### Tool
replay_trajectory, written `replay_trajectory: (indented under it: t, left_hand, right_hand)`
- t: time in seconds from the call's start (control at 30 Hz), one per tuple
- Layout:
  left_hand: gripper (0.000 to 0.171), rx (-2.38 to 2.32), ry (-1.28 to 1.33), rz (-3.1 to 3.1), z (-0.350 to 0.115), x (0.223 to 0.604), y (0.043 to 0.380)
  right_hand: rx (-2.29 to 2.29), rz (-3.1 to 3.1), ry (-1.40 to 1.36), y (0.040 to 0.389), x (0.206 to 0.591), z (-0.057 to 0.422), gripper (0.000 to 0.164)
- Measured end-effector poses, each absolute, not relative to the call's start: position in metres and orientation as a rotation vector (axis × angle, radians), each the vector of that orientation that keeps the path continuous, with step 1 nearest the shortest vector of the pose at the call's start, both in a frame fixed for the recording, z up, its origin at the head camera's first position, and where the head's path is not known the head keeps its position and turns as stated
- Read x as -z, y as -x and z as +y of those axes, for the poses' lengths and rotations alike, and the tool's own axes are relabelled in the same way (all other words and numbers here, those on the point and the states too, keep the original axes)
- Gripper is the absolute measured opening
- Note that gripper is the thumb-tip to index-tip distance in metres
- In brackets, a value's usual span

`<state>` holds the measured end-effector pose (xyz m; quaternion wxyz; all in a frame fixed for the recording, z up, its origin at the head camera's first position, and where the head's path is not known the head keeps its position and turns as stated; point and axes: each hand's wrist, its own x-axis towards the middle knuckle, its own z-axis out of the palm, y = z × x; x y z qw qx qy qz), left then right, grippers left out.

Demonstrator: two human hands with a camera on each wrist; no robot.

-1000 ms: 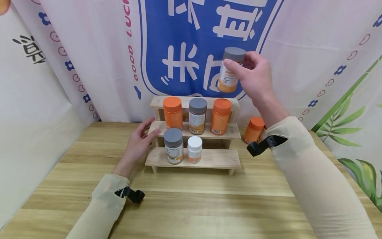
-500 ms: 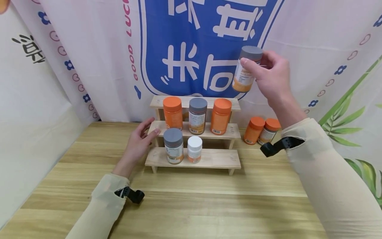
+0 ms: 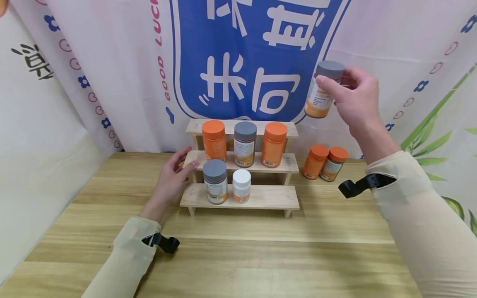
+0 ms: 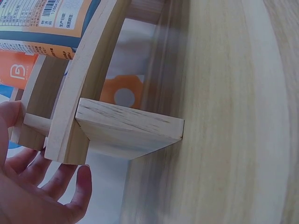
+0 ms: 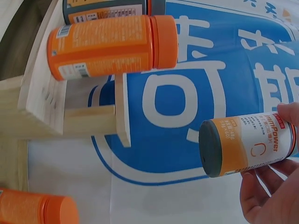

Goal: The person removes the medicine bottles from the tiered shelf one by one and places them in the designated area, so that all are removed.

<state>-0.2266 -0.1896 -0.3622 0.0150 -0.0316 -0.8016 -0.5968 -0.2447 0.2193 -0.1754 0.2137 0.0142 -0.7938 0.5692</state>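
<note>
– the jar (image 3: 319,99) has moved rightward, aloft in the right hand (image 3: 359,97), arm (image 3: 417,215) outstretched.
– the grip?
– grasping it, thumb in front, up and right of the rack (image 3: 273,198).
– and the left hand (image 3: 171,177)?
– lower, holding the rack's left end.

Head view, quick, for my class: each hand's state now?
Left hand: open, touching the tiered pale wooden stand.
Right hand: closed, holding the grey-lidded white-and-orange cylindrical jar.

We see a curtained corner (home or shop, we cannot tell): printed cloth (image 3: 128,82) hangs behind a wood-grain table (image 3: 238,256), where a tiered stand (image 3: 273,198) holds jars (image 3: 215,142) like a small display.
</note>
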Motion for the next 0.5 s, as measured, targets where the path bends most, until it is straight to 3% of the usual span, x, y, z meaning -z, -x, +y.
replay_trajectory:
  t: [0.5]
  left_hand:
    - [0.074, 1.853, 0.076, -2.520, -0.188, 0.362, 0.228]
  right_hand:
    - [-1.589, -2.244, 0.071, 0.245, 0.184, 0.246, 0.055]
